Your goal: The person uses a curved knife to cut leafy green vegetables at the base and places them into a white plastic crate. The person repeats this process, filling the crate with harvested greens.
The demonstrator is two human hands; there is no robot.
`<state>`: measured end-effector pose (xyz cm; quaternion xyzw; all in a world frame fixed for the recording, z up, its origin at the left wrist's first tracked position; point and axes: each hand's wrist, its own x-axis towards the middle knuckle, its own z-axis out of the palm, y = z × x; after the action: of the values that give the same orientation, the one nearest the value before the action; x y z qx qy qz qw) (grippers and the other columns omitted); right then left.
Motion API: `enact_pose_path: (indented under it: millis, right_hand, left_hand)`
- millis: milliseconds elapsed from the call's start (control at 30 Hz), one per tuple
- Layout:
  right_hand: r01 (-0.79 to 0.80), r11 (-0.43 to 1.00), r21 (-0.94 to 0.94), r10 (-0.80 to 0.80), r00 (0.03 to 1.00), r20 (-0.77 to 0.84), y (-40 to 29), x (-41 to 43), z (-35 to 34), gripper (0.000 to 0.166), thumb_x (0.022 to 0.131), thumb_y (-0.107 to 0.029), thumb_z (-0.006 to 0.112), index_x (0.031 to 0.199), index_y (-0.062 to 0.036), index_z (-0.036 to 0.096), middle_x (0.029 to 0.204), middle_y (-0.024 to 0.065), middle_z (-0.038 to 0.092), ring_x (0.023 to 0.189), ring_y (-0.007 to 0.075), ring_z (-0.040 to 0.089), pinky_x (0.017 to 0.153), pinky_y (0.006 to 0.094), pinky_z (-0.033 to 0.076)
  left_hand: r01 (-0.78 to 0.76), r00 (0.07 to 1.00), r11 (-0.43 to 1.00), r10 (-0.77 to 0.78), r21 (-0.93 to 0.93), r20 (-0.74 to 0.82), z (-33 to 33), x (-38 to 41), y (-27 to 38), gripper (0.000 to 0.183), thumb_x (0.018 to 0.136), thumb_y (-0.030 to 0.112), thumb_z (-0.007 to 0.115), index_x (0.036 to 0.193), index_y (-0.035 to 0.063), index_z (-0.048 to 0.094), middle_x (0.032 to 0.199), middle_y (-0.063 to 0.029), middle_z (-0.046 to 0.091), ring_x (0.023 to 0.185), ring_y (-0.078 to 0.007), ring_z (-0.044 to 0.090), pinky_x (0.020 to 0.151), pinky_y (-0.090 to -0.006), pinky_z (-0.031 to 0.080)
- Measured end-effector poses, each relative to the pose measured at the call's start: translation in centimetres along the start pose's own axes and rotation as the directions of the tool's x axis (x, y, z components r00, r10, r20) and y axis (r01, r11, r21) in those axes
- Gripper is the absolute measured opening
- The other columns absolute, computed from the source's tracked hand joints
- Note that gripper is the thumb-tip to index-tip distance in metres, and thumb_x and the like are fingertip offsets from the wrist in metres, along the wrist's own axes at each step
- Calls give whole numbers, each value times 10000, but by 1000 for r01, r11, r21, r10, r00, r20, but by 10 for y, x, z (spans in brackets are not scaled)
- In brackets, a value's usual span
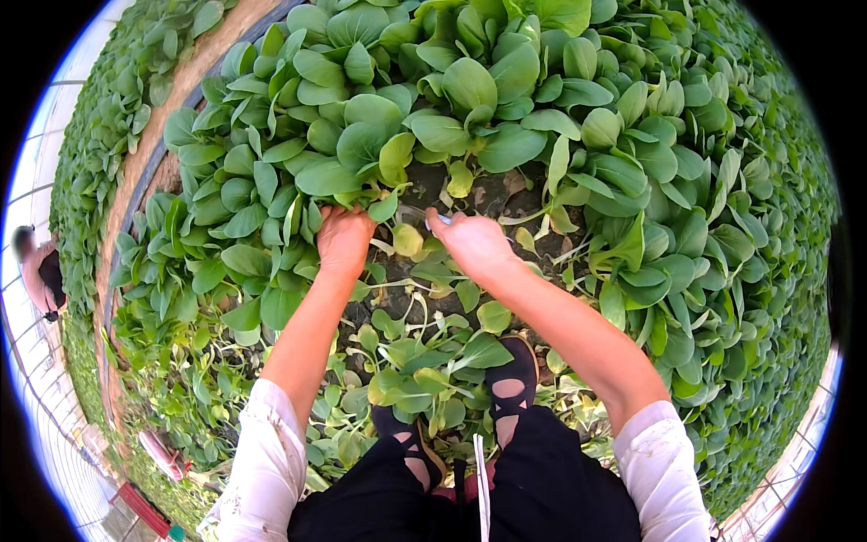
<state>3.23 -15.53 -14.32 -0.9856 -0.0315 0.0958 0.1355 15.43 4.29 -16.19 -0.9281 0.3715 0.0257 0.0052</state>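
My left hand is closed around the lower part of a bok choy plant at the edge of the dense growth. Leaves cover its fingertips. A short distance to the right, my right hand grips a small knife with a pale handle. What looks like its thin blade points left toward the plant's base and is hard to make out. Between the hands, a yellowed leaf lies over dark soil. Loose bok choy leaves lie in front of my shoes.
Bok choy stands thickly ahead and to the right. On the left, a dark edging strip runs beside a dirt path. Beyond are another planted bed and a person. A red crate sits at lower left.
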Motion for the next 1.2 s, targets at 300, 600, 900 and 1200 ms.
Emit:
enact_pose_path:
  millis: [300, 600, 900, 1200]
  right_hand:
    - [-219, 952, 214, 214, 976, 48, 24, -51, -29, 602, 801, -139, 656, 1368, -142, 453, 814, 159, 632, 746, 346, 645, 656, 446, 521]
    - [-287, 904, 317, 299, 954, 11, 32, -52, -21, 573, 817, -138, 648, 1360, -125, 466, 886, 185, 662, 791, 374, 645, 685, 456, 521]
    - [-271, 904, 331, 291, 957, -13, 28, -26, -8, 588, 819, -148, 647, 1372, -140, 445, 825, 171, 641, 740, 373, 637, 669, 465, 520]
    - [-213, 922, 323, 253, 963, -88, 19, 4, -4, 596, 780, -119, 675, 1336, -102, 463, 781, 158, 640, 706, 348, 649, 631, 440, 527]
  left_hand:
    - [564, 806, 149, 115, -812, 581, -70, -22, 20, 345, 941, 242, 622, 1202, 35, 532, 952, -28, 682, 847, -87, 543, 848, -273, 431]
    - [-350, 918, 893, 386, -284, 84, -73, 3, 68, 283, 741, 134, 699, 1012, 84, 634, 1058, -72, 617, 1022, -263, 551, 902, -406, 442]
    - [-341, 940, 900, 328, 273, 94, -53, 51, 19, 164, 768, 187, 609, 849, 115, 732, 1396, -120, 491, 1351, -271, 364, 1177, -502, 156]
    - [-210, 974, 976, 213, 47, -72, -22, -12, 1, 387, 751, 117, 656, 1136, 113, 625, 1398, -79, 496, 1266, -257, 445, 1138, -494, 215]
